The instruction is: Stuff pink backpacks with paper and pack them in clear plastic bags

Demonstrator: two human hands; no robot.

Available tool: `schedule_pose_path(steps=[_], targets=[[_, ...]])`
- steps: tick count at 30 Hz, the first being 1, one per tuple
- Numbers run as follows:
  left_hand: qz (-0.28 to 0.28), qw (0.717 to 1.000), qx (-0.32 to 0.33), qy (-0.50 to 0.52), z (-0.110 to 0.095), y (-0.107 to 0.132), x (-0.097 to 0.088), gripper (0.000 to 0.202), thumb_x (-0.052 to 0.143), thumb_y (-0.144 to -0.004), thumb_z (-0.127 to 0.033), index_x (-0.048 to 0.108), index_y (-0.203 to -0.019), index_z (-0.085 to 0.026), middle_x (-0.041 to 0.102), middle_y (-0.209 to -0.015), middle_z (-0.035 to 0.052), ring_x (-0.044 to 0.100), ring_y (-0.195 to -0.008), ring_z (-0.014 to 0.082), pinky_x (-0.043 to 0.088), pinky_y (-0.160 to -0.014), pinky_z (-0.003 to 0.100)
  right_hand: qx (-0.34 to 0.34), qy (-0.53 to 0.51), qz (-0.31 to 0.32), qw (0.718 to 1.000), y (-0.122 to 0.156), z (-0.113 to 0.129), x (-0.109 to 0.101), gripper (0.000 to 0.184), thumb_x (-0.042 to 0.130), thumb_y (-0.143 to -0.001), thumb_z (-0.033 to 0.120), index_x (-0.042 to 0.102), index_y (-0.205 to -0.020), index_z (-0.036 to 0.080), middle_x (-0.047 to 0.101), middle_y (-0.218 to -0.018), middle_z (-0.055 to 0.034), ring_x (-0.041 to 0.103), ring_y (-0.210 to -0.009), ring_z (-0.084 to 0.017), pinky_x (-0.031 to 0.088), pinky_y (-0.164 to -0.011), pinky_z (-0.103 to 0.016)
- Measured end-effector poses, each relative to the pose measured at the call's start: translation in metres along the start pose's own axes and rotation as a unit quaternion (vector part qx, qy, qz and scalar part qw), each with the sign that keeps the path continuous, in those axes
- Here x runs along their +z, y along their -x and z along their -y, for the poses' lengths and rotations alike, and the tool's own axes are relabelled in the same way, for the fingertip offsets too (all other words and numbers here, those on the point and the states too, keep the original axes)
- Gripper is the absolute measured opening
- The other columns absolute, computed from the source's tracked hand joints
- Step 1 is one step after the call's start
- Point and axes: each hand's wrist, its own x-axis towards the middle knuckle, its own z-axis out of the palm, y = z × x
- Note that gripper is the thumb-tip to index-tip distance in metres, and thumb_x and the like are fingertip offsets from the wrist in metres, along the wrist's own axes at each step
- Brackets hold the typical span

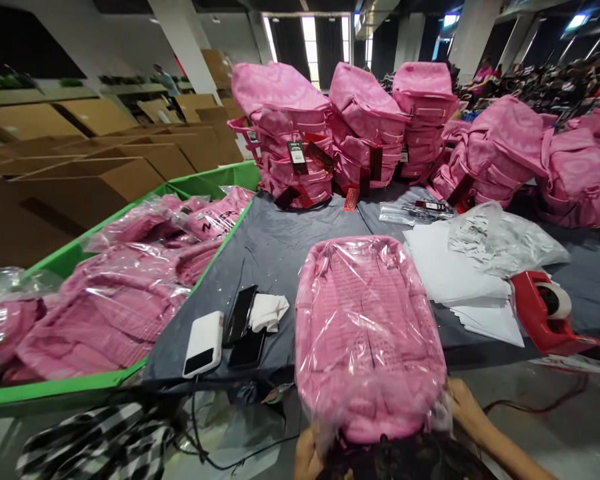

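Room: pillared hall, cardboard boxes [95,160] at upper left (people far off at upper right).
Surface: grey sheet [280,247] over a table, mid-frame.
Left hand [309,457]: bottom centre, closed around the bag's near end.
Item: pink backpack [365,333] in clear plastic, lower centre, long axis pointing away from the person.
Right hand [473,410]: lower right, holding the bag's near corner.

The black hang tags [297,157] on the pink backpacks [280,100] are too small to read.
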Motion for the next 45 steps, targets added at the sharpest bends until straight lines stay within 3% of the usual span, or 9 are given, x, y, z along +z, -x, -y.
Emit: schedule_pose_path(steps=[5,10,14,18,21,25,35,39,45], targets=[[-0.069,0.982,0.159,-0.079,-0.076,-0.068,-0.004,0.043,0.066,-0.073,-0.065,0.062,-0.068,-0.022,0.056,-0.062,0.0004,0.053,-0.060,0.0173,0.047,-0.061,0.031,-0.102,0.053,-0.104,0.988,-0.096,0.050,-0.046,0.026,0.046,-0.076,0.042,0.061,-0.067,0.023,0.065,-0.068,-0.0051,0.061,-0.071,-0.024,0.053,-0.072,-0.036],[-0.362,0.915,0.177,0.013,-0.101,-0.103,-0.025,0.034,0.061,-0.079,-0.051,0.059,-0.092,-0.020,0.065,-0.088,0.0027,0.063,-0.079,0.0164,0.053,-0.074,0.030,-0.122,0.122,-0.274,0.946,-0.105,0.024,-0.079,0.031,0.047,-0.077,0.027,0.070,-0.097,0.021,0.071,-0.099,-0.0122,0.064,-0.096,-0.028,0.051,-0.091,-0.040],[-0.024,0.994,-0.044,0.096,-0.066,-0.059,0.020,0.060,0.052,-0.083,-0.072,0.064,-0.088,-0.013,0.070,-0.078,0.0108,0.067,-0.064,0.0198,0.054,-0.062,0.033,-0.017,0.051,-0.265,0.963,-0.081,-0.008,-0.057,0.034,0.052,-0.083,0.035,0.067,-0.109,0.020,0.073,-0.094,-0.0098,0.066,-0.082,-0.024,0.053,-0.080,-0.036],[0.221,0.959,-0.068,0.165,-0.066,-0.039,0.106,0.056,0.080,-0.074,-0.056,0.069,-0.103,-0.010,0.076,-0.087,0.0137,0.067,-0.061,0.0157,0.051,-0.056,0.026,0.057,-0.054,-0.238,0.968,-0.075,-0.015,-0.033,0.044,0.058,-0.080,0.057,0.068,-0.095,0.017,0.073,-0.085,-0.0085,0.064,-0.072,-0.022,0.051,-0.067,-0.031],[0.222,0.945,-0.083,0.226,-0.087,-0.063,0.147,0.045,0.084,-0.075,-0.047,0.070,-0.096,-0.010,0.076,-0.094,0.0153,0.063,-0.059,0.0108,0.045,-0.048,0.020,0.031,-0.036,-0.186,0.981,-0.062,-0.015,-0.023,0.050,0.049,-0.085,0.064,0.069,-0.083,0.018,0.068,-0.072,-0.0048,0.060,-0.066,-0.020,0.047,-0.064,-0.029],[0.174,0.956,-0.069,0.224,-0.104,-0.097,0.162,0.037,0.078,-0.083,-0.044,0.071,-0.081,-0.008,0.074,-0.084,0.0137,0.061,-0.059,0.0089,0.043,-0.048,0.018,0.031,0.013,-0.148,0.988,-0.034,-0.024,-0.021,0.048,0.045,-0.089,0.059,0.068,-0.076,0.020,0.065,-0.065,-0.0031,0.060,-0.066,-0.020,0.047,-0.065,-0.029],[0.144,0.989,0.005,0.039,-0.065,-0.082,0.189,0.046,0.087,-0.069,-0.033,0.067,-0.107,-0.018,0.069,-0.085,0.0007,0.059,-0.066,0.0101,0.047,-0.065,0.022,0.083,-0.072,-0.157,0.981,-0.027,-0.018,-0.026,0.039,0.065,-0.073,0.054,0.072,-0.085,0.017,0.073,-0.078,-0.0057,0.066,-0.073,-0.022,0.050,-0.068,-0.030],[0.165,0.986,0.031,-0.003,-0.068,-0.077,0.185,0.037,0.088,-0.066,-0.042,0.063,-0.073,-0.015,0.054,-0.061,-0.0041,0.050,-0.060,0.0095,0.041,-0.061,0.022,0.114,0.012,-0.194,0.974,-0.012,-0.017,-0.009,0.027,0.059,-0.075,0.045,0.061,-0.066,0.020,0.059,-0.058,-0.0007,0.053,-0.057,-0.016,0.040,-0.058,-0.026],[0.249,0.967,-0.043,-0.020,-0.064,-0.060,0.168,0.054,0.085,-0.062,-0.065,0.069,-0.074,-0.015,0.051,-0.055,-0.0042,0.042,-0.050,0.0088,0.033,-0.052,0.023,0.044,-0.131,-0.025,0.990,0.005,-0.012,-0.021,0.035,0.058,-0.082,0.049,0.071,-0.092,0.019,0.071,-0.083,-0.0011,0.062,-0.076,-0.018,0.048,-0.068,-0.026]])
